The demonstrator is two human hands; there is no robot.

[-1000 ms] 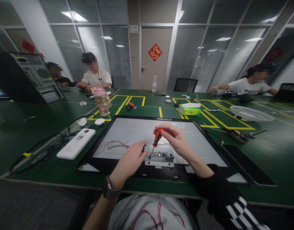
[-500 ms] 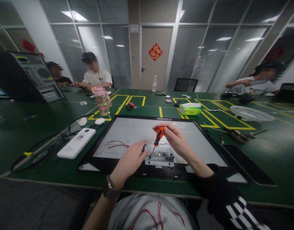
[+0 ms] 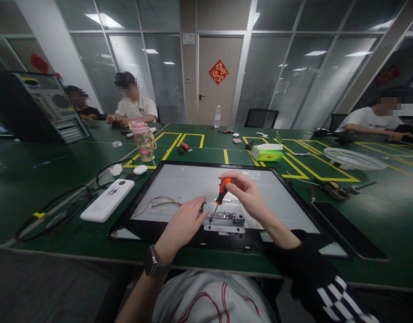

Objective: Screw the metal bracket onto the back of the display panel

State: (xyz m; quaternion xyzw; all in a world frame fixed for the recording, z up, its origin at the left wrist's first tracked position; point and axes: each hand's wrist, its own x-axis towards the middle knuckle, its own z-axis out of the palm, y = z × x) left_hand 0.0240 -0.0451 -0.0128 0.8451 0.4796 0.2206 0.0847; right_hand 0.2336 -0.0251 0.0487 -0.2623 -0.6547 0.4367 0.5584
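A flat display panel [image 3: 280, 197] with a black frame and pale grey back lies before me on the table. Near its front edge sits a metal bracket [image 3: 238, 211] with a small circuit board in it. My right hand [image 3: 242, 190] grips the handle of an orange and black screwdriver [image 3: 222, 190], whose tilted shaft reaches down to the bracket's left part. Across the bracket's left end rests my left hand [image 3: 184, 222], fingers stretched out, thumb near the screwdriver tip. Thin wires [image 3: 159, 201] run over the panel to the left of that hand. Any screw under the tip is too small to see.
On the left are a white power bank [image 3: 107, 200], black cables [image 3: 58, 211], a pink-lidded bottle [image 3: 143, 141] and a computer case [image 3: 41, 107]. A tissue pack [image 3: 267, 153], tape measure [image 3: 334, 190] and black phone-like slab [image 3: 349, 229] lie rightward. Other people sit across the table.
My right hand's fingers have shifted round the screwdriver handle, which stands slightly differently. My left hand stays in place. The person at the far right has lowered their arm and moved rightward.
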